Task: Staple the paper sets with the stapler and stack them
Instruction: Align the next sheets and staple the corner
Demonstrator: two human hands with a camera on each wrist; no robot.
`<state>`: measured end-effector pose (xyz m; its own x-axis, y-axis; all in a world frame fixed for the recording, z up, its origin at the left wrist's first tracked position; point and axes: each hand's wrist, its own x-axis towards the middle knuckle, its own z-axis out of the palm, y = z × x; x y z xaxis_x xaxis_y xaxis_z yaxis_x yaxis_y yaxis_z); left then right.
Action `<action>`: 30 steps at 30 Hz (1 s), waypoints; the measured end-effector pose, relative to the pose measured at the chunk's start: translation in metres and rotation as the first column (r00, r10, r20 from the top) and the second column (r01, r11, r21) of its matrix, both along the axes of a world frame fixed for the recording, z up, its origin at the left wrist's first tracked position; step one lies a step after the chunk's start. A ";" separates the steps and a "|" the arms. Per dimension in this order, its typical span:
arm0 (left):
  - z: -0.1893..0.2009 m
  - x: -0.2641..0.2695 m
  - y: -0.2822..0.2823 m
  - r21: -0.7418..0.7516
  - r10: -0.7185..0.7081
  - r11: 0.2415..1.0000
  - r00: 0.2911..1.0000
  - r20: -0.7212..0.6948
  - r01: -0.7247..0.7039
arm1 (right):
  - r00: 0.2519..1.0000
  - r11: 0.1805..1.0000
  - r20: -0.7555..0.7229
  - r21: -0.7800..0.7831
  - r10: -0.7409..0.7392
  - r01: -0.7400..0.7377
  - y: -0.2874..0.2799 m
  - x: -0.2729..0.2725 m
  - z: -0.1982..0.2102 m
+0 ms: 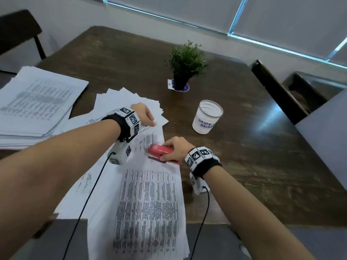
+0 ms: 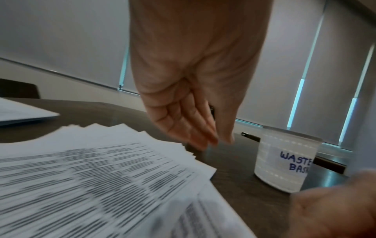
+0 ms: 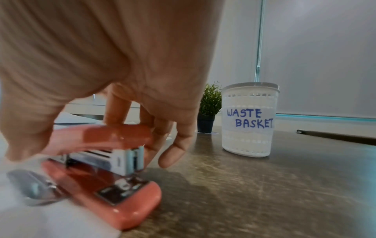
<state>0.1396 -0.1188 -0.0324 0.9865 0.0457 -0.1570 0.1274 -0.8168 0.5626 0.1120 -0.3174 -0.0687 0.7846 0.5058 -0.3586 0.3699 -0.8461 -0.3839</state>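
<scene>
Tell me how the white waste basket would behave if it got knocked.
The waste basket looks like thin perforated plastic, so it is probably light and would slide easily. It is taller than wide and seems empty, so a knock near its rim might tip it.

Your stapler (image 1: pixel 161 151) is coral red with a silver metal magazine. At 1 o'clock from it, the white mesh waste basket (image 1: pixel 207 116) bears blue handwriting. At 12 o'clock, the green plant (image 1: pixel 185 59) has a black pot. The table (image 1: pixel 244 147) is dark brown woodgrain.
</scene>
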 end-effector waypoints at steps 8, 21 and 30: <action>-0.025 -0.078 0.046 0.267 -0.147 0.925 0.901 -0.408 0.271 | 0.964 0.980 0.233 -0.118 -0.132 0.163 -0.001 0.012 0.001; -0.049 -0.116 0.047 0.449 -0.047 0.881 0.973 -0.226 0.147 | 0.762 0.946 0.613 -0.071 -0.209 0.316 -0.015 -0.020 -0.004; -0.029 -0.158 0.030 0.484 -0.123 0.873 0.989 0.080 0.069 | 0.839 0.994 0.542 -0.062 -0.046 0.095 0.029 -0.084 0.002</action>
<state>-0.0188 -0.0886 -0.0610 0.9993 -0.0073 -0.0357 -0.0035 -0.9944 0.1056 0.0280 -0.2886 -0.0663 0.8986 0.4289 0.0930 0.4355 -0.8976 -0.0685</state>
